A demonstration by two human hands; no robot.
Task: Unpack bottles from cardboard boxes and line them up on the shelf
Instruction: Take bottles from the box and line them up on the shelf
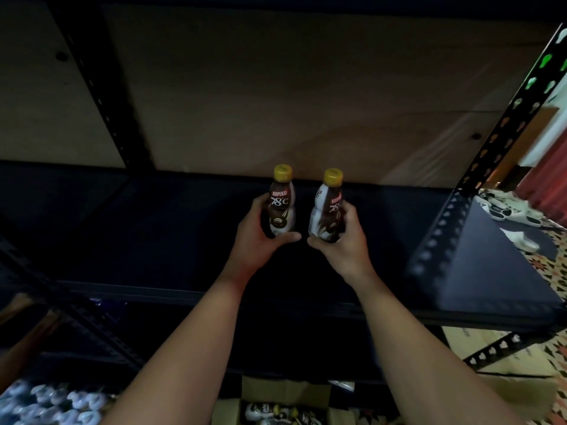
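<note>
Two small coffee bottles with yellow caps and brown-and-white labels stand upright side by side over the dark shelf board (153,240). My left hand (257,237) grips the left bottle (280,204) around its lower half. My right hand (343,240) grips the right bottle (326,207) the same way. Their bases are hidden by my fingers, so I cannot tell whether they touch the board. Below, between my forearms, an open cardboard box (288,394) holds more bottles of the same kind.
Black perforated uprights stand at left (101,96) and right (503,124). A brown panel (276,87) backs the shelf. Several white-capped bottles (46,403) lie at bottom left. Sandals (506,210) lie on a patterned floor at right.
</note>
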